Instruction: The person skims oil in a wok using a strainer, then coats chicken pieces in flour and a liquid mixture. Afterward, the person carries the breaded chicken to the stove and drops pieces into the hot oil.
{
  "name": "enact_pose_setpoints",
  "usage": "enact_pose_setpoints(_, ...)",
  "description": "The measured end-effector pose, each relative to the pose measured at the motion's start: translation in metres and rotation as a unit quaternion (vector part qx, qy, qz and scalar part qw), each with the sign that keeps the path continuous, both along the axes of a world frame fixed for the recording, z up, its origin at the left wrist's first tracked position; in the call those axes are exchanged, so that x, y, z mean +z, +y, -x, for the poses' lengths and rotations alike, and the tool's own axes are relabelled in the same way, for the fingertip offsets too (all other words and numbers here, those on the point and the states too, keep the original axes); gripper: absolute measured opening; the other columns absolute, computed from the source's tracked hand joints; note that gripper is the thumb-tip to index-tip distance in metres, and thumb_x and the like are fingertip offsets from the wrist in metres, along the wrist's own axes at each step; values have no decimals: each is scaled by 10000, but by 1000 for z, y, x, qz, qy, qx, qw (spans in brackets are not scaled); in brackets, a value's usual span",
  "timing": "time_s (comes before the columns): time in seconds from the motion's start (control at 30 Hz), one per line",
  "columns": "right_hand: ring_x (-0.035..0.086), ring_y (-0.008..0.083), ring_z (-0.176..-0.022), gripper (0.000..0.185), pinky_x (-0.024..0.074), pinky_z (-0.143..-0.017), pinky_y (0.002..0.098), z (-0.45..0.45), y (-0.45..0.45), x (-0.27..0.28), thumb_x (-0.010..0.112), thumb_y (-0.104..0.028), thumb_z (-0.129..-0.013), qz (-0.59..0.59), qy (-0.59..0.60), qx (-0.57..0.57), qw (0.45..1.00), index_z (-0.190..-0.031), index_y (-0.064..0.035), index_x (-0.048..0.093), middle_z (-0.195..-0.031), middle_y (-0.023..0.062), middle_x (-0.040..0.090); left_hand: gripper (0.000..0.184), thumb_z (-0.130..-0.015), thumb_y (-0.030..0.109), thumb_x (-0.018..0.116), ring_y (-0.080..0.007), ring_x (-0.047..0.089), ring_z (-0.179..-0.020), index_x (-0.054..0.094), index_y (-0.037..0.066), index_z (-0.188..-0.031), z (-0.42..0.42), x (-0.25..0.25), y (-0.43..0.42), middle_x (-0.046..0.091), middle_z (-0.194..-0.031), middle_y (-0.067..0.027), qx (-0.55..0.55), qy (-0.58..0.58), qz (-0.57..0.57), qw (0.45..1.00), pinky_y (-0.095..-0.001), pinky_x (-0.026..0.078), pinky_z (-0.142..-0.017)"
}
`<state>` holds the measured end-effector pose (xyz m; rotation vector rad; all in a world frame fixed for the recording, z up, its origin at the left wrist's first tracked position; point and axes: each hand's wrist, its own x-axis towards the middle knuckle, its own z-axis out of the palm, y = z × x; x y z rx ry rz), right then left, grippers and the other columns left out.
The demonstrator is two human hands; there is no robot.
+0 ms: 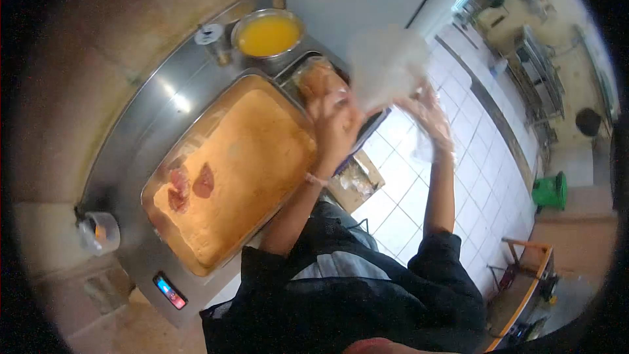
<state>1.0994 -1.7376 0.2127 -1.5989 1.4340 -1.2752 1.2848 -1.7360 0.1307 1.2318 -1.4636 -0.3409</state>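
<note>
A thin, translucent plastic bag (386, 69), smeared by motion, is spread in the air between my hands. My left hand (337, 121) grips its lower left edge, though its fingertips are blurred. On the other side my right hand (426, 115) has its thumb and fingers closed on the bag's edge, and loose clear plastic covers this hand and wrist. Beside my left forearm lies a big metal tray (149, 213) of tan crumbs (255, 137). Dark red pieces of raw meat (204, 180) sit partly buried in them. Behind my left hand, a plastic-wrapped orange-brown food (321, 78) rests in a dark tray.
A metal bowl of yellow liquid (268, 35) and a metal canister (213, 38) stand at the back of the steel counter (141, 115). A phone (170, 290) and a clear plastic tub (101, 233) are at the left. An open cardboard box (357, 183) lies below.
</note>
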Motion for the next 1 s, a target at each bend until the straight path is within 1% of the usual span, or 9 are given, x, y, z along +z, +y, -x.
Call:
enact_pose_setpoints(0.1,545,141,-920,530,480,-766,277,58,39,-35,704,-276,-796,-74,4,5,997,-1209,-12,499,-1079,81,577,118,-736,210,686,-300,378,-1111,629,108,-724,32,-14,26,524,-1107,-50,-156,-92,-29,983,-473,283,-949)
enact_pose_setpoints(0.17,540,109,-837,430,462,-705,244,92,77,-67,666,-272,-828,-223,13,-113,968,-1146,-14,534,-943,41,593,170,-730,219,692,-291,383,-1121,645,123,-863,50,-31,39,510,-1125,-56,-233,-149,-67,959,-483,267,-968)
enact_pose_setpoints(0.27,437,44,-615,216,366,-524,226,113,112,-142,641,-238,-846,-217,-44,-194,956,-936,-42,638,-714,-44,529,365,-729,229,693,-288,401,-1096,600,134,-1068,63,-46,47,491,-1155,-67,-247,-111,-90,958,-491,264,-974)
enact_pose_setpoints(0.4,535,90,-760,232,438,-654,239,129,143,-309,626,-247,-852,-219,-101,-134,961,-941,-33,646,-854,15,623,514,-753,247,674,-294,432,-1078,515,115,-1223,38,-31,34,479,-1186,-90,-216,-106,-112,964,-482,274,-968)
enact_pose_setpoints(0.47,588,155,-836,305,465,-715,282,122,139,-385,611,-287,-843,-388,56,-114,913,-1018,-39,622,-937,62,649,513,-758,236,665,-293,435,-1082,510,107,-1230,17,-15,20,482,-1185,-96,-187,-124,-109,968,-470,280,-961)
enact_pose_setpoints(0.53,615,232,-884,388,481,-750,332,116,139,-444,589,-318,-833,-213,260,-41,941,-1114,-51,579,-983,104,653,513,-762,224,656,-292,438,-1085,505,100,-1237,-4,0,8,485,-1185,-102,-163,-143,-114,969,-459,285,-954)
enact_pose_setpoints(0.67,608,242,-942,414,481,-786,349,99,116,-433,560,-295,-839,-345,78,-152,923,-1154,-28,537,-1014,169,632,494,-767,168,653,-305,422,-1110,508,82,-1231,-44,18,-39,509,-1182,-114,-56,-226,-78,969,-428,289,-964)
enact_pose_setpoints(0.9,581,210,-840,324,472,-755,345,72,45,-315,563,-264,-867,-157,-38,-292,943,-1096,-36,570,-968,108,597,452,-811,297,598,-380,492,-1069,518,54,-1184,-76,-82,-193,538,-1155,-153,-31,-320,-184,929,-480,358,-952)
enact_pose_setpoints(1.0,536,93,-782,263,452,-616,232,54,14,-242,530,-191,-902,-112,-48,-250,961,-1120,-46,551,-892,46,562,349,-823,318,577,-367,495,-1073,599,98,-1093,-81,-107,-233,548,-1141,-116,-60,-395,-257,880,-507,372,-931)
